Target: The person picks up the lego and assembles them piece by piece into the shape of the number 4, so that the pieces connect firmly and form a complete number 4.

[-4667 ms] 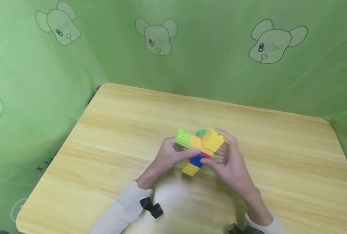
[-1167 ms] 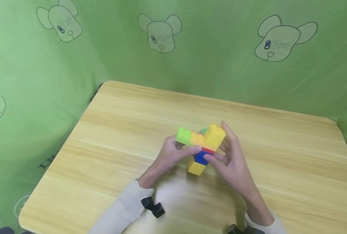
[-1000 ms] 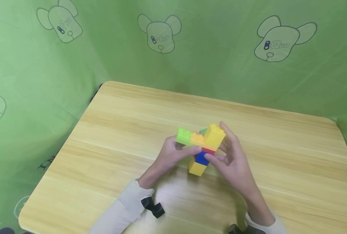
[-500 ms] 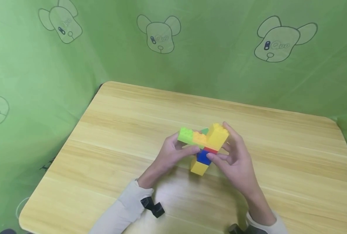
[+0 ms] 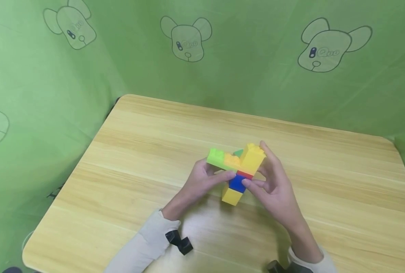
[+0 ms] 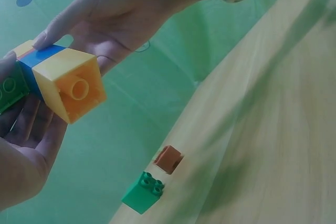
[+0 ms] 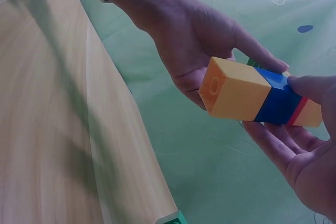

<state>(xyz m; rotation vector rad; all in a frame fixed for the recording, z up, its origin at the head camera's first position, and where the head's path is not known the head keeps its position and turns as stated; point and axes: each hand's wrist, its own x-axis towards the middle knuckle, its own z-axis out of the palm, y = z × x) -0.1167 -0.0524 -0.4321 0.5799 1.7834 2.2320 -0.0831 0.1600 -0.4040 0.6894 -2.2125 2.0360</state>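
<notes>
Both hands hold one toy building-brick assembly above the table. In the head view it has a lime green brick (image 5: 216,158) on the left, an orange-yellow brick (image 5: 232,161) beside it and a tall yellow brick (image 5: 253,159) on the right. Below come a thin red layer (image 5: 244,174), a blue brick (image 5: 237,183) and a yellow brick (image 5: 232,196), whose hollow underside shows in the left wrist view. My left hand (image 5: 202,178) grips the left side, thumb across the front. My right hand (image 5: 278,195) pinches the right side, thumb on the blue brick, index finger beside the tall yellow one.
On the wooden table (image 5: 120,159), a loose green brick (image 6: 143,192) and a reddish-brown brick (image 6: 168,159) lie close together in the left wrist view. A darker green piece (image 5: 238,152) shows behind the assembly. Green cloth (image 5: 250,87) hangs behind the table.
Since the earliest frame, the tall yellow brick has gone from leaning askew to sitting flush over the red layer. The assembly has shifted slightly right; both hands keep hold.
</notes>
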